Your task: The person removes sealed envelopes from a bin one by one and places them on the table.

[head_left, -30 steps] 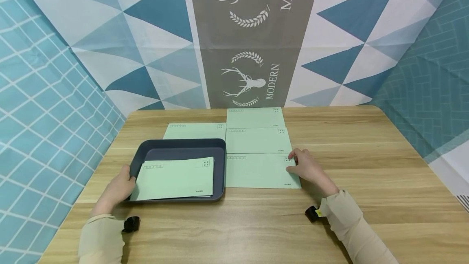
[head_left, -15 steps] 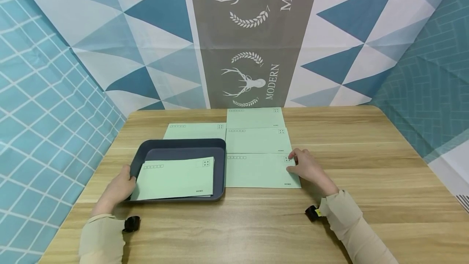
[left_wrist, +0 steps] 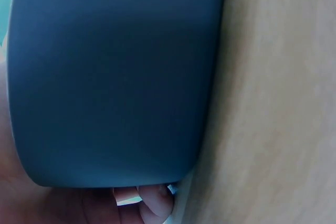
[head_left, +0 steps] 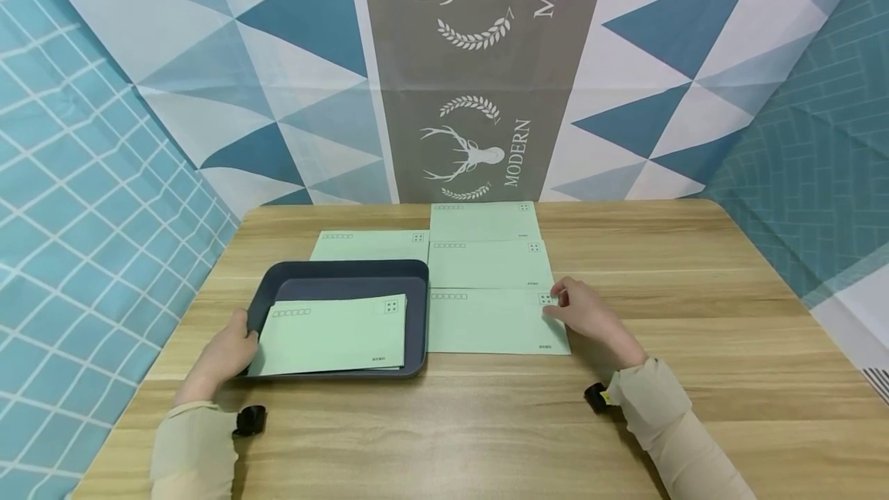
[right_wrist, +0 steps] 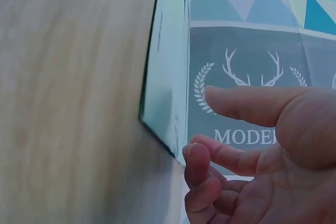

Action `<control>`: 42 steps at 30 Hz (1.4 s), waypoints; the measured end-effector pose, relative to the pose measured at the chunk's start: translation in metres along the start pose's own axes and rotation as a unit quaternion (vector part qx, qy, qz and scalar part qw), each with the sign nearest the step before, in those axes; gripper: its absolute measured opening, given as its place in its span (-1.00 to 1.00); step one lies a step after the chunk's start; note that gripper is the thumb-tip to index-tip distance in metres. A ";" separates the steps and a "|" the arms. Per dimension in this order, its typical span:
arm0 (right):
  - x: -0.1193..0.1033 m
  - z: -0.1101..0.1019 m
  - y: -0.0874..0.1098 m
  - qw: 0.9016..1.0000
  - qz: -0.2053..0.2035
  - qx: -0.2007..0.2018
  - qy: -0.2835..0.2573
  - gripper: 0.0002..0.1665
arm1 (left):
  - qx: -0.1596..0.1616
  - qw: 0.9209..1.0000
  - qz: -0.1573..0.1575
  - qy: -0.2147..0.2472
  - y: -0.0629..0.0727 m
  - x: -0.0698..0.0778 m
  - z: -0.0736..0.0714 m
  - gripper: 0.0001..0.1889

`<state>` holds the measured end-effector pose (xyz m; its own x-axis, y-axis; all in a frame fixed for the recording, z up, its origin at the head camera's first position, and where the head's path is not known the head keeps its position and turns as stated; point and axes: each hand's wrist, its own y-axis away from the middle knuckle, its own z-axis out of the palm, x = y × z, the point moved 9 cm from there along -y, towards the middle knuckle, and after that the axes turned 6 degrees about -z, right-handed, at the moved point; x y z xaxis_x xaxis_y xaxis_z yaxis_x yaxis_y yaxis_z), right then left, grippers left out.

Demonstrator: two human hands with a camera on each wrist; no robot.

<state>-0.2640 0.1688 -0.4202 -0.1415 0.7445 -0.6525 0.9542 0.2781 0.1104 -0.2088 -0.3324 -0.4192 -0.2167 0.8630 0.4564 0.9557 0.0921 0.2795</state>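
A dark blue-grey tray [head_left: 415,330] stands on the left half of the table, and a small stack of pale green envelopes [head_left: 333,336] lies in it. My left hand [head_left: 225,349] grips the tray's left side; the left wrist view has the tray's outer wall [left_wrist: 115,87] with curled fingers at its lower end. At the right end of the nearest loose envelope [head_left: 486,322] is my right hand [head_left: 590,316]. In the right wrist view its thumb [right_wrist: 252,100] stands apart from the loosely bent fingers, nothing between them, close to the envelope's edge [right_wrist: 165,77].
Two more envelopes lie behind the nearest one, a middle envelope [head_left: 486,265] and a back envelope [head_left: 482,221] by the wall cloth [head_left: 458,99]. Another envelope [head_left: 368,244] is partly hidden behind the tray. Wood tabletop [head_left: 444,423] surrounds them.
My right hand has risen slightly and drawn a little rightward at the envelope's right end. The left hand and tray stay in place; the head view has shifted very slightly.
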 end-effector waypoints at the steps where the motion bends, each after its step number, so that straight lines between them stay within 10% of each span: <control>1: -0.001 0.000 0.000 1.000 0.000 0.002 0.003 -0.56 | 0.001 1.000 0.000 0.001 0.000 0.000 0.000 -0.65; 42: -0.171 0.057 -0.047 0.987 -0.151 0.005 0.059 -0.73 | -0.006 1.000 0.002 -0.004 -0.002 0.000 0.001 -0.68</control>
<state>-0.2699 -0.0059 -0.3564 -0.4491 0.6941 -0.5626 0.8664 0.4922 -0.0843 -0.2104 -0.3323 -0.4201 -0.2111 0.8677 0.4500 0.9542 0.0831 0.2874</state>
